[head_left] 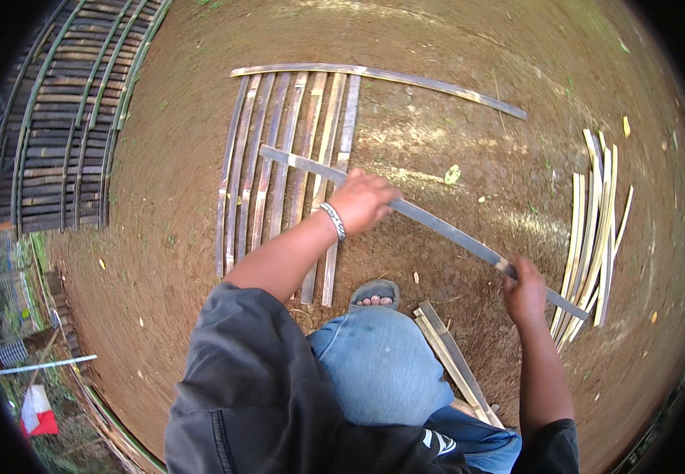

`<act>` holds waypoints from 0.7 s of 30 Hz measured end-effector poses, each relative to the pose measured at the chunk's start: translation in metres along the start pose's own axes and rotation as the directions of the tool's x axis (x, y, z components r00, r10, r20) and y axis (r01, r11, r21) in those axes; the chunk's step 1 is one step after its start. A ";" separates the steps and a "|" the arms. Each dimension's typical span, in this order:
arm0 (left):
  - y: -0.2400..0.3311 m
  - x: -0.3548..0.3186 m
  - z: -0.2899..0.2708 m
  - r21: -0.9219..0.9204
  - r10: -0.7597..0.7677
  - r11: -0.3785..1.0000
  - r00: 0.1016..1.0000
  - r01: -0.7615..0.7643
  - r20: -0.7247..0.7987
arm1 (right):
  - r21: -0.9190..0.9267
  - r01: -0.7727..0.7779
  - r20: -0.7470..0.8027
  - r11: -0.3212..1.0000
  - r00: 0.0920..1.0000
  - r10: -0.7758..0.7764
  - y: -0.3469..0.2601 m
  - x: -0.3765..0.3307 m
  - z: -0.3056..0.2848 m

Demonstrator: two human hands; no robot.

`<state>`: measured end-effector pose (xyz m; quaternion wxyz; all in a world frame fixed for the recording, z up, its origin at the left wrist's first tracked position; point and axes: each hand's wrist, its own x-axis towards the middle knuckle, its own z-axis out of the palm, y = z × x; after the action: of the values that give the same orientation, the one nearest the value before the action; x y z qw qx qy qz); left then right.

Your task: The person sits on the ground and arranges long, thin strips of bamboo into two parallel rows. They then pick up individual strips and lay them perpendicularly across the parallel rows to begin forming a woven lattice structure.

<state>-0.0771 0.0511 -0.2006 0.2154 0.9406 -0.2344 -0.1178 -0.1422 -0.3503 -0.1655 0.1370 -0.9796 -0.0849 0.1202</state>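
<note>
A: What are the hands doing?

B: Both are closed around one long slat (437, 227) that runs from upper centre of the frame down to the lower right. The left hand (365, 199) grips it near its middle, above the mat (279, 166); the right hand (526, 291) grips it close to its lower end.

A: Where is the slat's far end?

B: It lies across the mat's strips at the centre top, about a third of the way down them.

A: How would you handle this step well?

B: I'd judge the slat has to sit square across the strips, so keep both grips firm, hold it level, and watch that the far end doesn't push the strips out of line.

A: Count the strips?

B: About seven upright ones side by side, plus one cross slat (374, 77) along their top ends that runs off toward the right. I can't tell whether the held slat passes over or under them.

A: And elsewhere?

B: A bundle (595, 229) of pale strips at the right edge, roughly eight; the exact count is hard to tell. Two or three short pieces (453, 359) lie by the knee. One sandalled foot (374, 294) shows at centre. A finished panel (66, 118) fills the upper left.
</note>
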 end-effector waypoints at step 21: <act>-0.129 0.083 -0.026 0.074 -0.221 0.968 0.952 0.241 -0.213 | -0.079 -0.033 0.048 0.996 0.998 0.037 -0.013 -0.009 0.039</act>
<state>0.0528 0.1220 -0.2474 0.1761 0.9782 -0.1049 -0.0338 -0.1629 -0.3298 -0.1959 0.0942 -0.9823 -0.0758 0.1434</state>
